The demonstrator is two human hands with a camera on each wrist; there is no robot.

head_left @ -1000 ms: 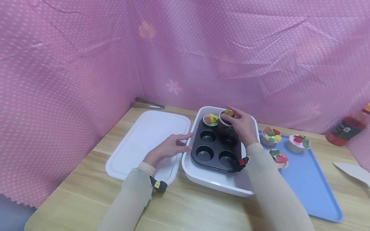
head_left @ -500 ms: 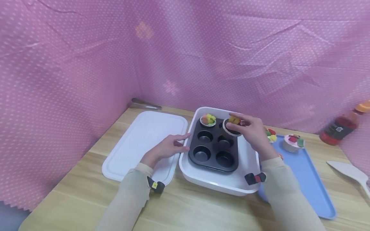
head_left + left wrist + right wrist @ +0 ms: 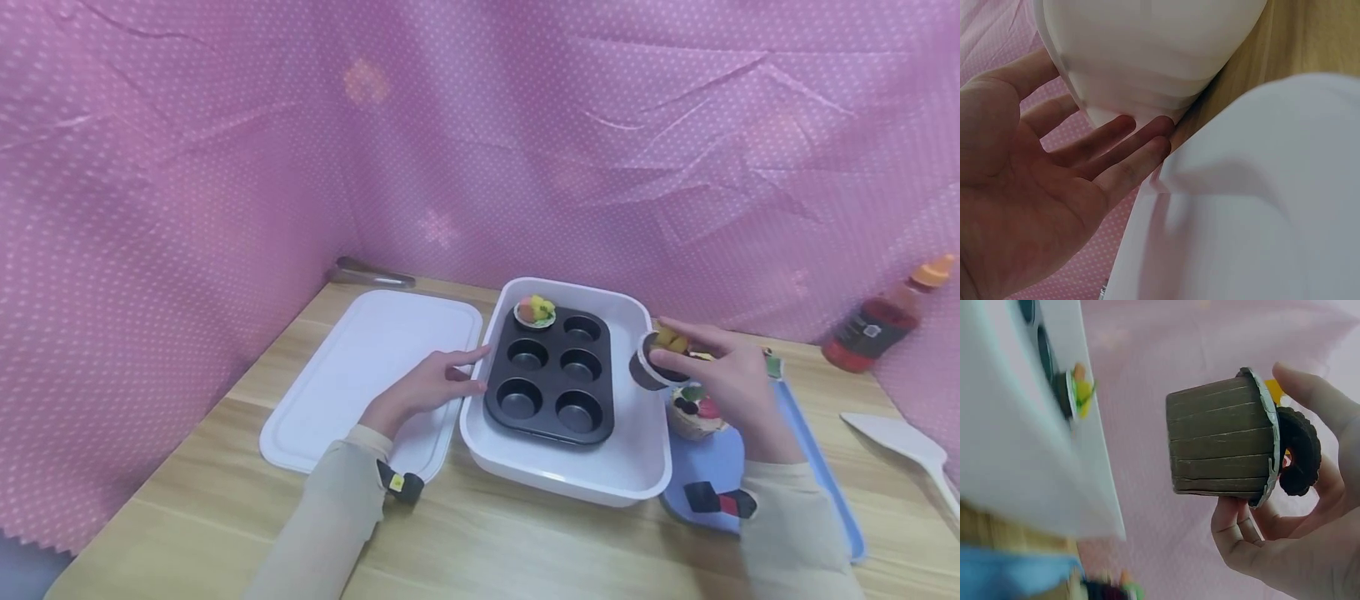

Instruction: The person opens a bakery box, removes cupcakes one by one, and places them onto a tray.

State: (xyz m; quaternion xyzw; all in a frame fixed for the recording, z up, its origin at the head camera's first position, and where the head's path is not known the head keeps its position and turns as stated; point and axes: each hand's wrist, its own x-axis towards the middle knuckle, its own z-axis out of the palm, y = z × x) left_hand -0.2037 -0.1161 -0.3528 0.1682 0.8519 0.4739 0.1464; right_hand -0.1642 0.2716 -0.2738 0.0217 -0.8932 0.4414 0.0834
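My right hand (image 3: pixel 738 383) pinches a chocolate cupcake (image 3: pixel 647 372) by its upper rim, above the right side of a white tub (image 3: pixel 566 490). In the right wrist view the brown pleated cup (image 3: pixel 1222 440) is tipped on its side, with dark icing and a yellow piece toward the palm. Inside the tub lies a black muffin pan (image 3: pixel 552 375); a cupcake with yellow and peach topping (image 3: pixel 536 312) sits in its far left hollow. The left hand (image 3: pixel 418 387) has its fingers loosely extended at the tub's left wall, and the left wrist view shows fingertips at that wall.
Right of the tub, a blue tray (image 3: pixel 701 487) bears a cupcake (image 3: pixel 695 415) with berry topping; others behind my hand are partly hidden. A white board or lid (image 3: pixel 367 367) lies left. Tongs (image 3: pixel 375 277), a red bottle (image 3: pixel 873 329) and a white cake server (image 3: pixel 900 442) lie around.
The right hand has carried the chocolate cupcake from the pan's far right hollow rightward and nearer, toward the blue tray. The left hand has stayed at the tub's left wall.
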